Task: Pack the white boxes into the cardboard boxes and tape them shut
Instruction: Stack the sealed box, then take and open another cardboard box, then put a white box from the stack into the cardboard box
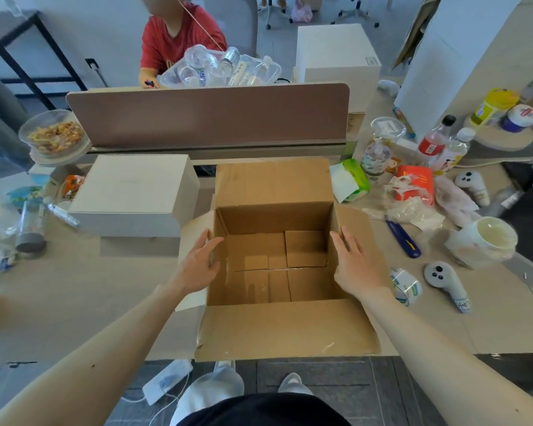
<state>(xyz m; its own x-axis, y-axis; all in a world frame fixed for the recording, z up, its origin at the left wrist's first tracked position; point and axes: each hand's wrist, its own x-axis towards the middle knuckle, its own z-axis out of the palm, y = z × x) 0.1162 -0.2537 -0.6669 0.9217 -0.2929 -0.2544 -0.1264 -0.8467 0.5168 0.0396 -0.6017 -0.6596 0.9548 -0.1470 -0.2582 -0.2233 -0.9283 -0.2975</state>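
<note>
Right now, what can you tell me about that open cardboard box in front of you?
The cardboard box is plain brown corrugated card, standing upright on the tan table with all four top flaps spread open. It holds nothing yet; only the folded bottom flaps show inside. The far flap stands up, the near flap hangs over the table's edge. The left hand rests on the left wall and flap, the right hand on the right one. A white box sits to its left, apart from it.
</note>
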